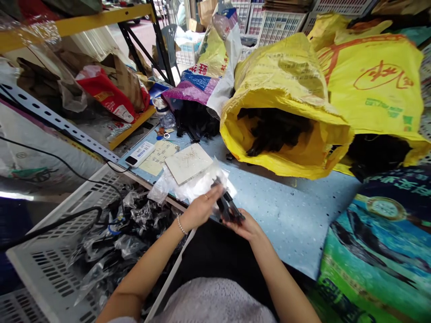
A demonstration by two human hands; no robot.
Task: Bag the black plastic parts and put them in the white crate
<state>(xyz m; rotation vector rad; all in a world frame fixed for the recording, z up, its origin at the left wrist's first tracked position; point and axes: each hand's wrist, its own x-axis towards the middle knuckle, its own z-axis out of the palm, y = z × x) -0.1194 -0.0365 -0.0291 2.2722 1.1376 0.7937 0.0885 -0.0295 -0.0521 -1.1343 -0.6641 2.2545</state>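
Parts: a small bunch of black parts (228, 205) is held in the air between both hands, above the near edge of the surface (274, 211); exact shape blurred.
Left hand (204, 207): thumb and fingers pinched together at the upper end of the parts; bracelet (181, 225) on the wrist.
Right hand (245, 225): fingers curled round the lower end of the parts, palm partly up.
Plastic: crumpled clear bags (193, 190) at 11 o'clock of the parts, just beside the left hand and partly under the tile.
Tile: a pale tile (189, 162) at 11 o'clock, specked with brown bits.
Note: handwritten paper (158, 158) at 10 o'clock, with a white device (140, 154) beside it.
Bottle: clear bottle (165, 115) at 11 o'clock, keys (163, 133) near its base.
Sacks: purple-and-white sack (215, 76) between 11 and 12, yellow sack (279, 80) at 1, second yellow sack (377, 98) at 2, all with open mouths showing black contents; green-blue sack (377, 242) between 3 and 4.
Crate: white crate (50, 262) between 8 and 9, below the surface, holding bagged black pieces (117, 244).
In the way: sacks crowd the surface's far side; a black cable (72, 216) runs over the crate.
Shelf: yellow-edged shelf (84, 23) at 10 o'clock, red bag (107, 94) on its lower level.
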